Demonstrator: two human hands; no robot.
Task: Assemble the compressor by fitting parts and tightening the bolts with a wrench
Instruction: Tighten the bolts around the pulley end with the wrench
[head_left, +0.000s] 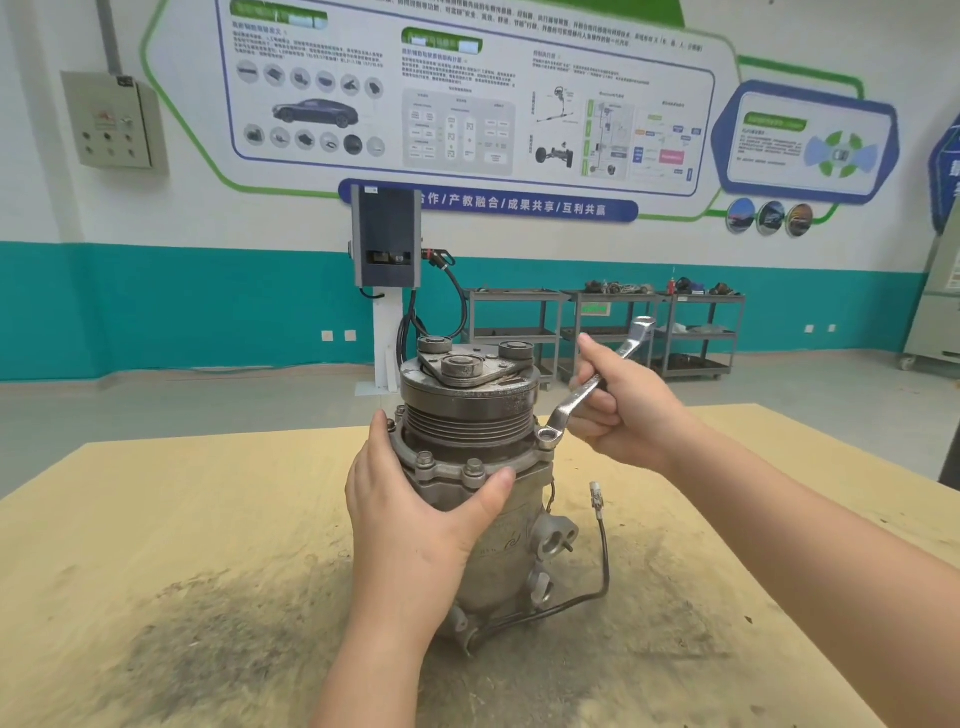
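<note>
Compressor upright mid-table, pulley fitted on top. L hand wraps its body; R hand grips wrench, ring end on right flange bolt. Front bolts seated; tightening prob. ongoing.

Your left hand grips the upright compressor; your right hand holds the wrench on the three o'clock flange bolt.

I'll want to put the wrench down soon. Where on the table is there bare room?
Bare table lies left of the compressor, past the left hand, and far right beyond the right hand. It is crowded right of the compressor's base, where the black cable loops.
</note>
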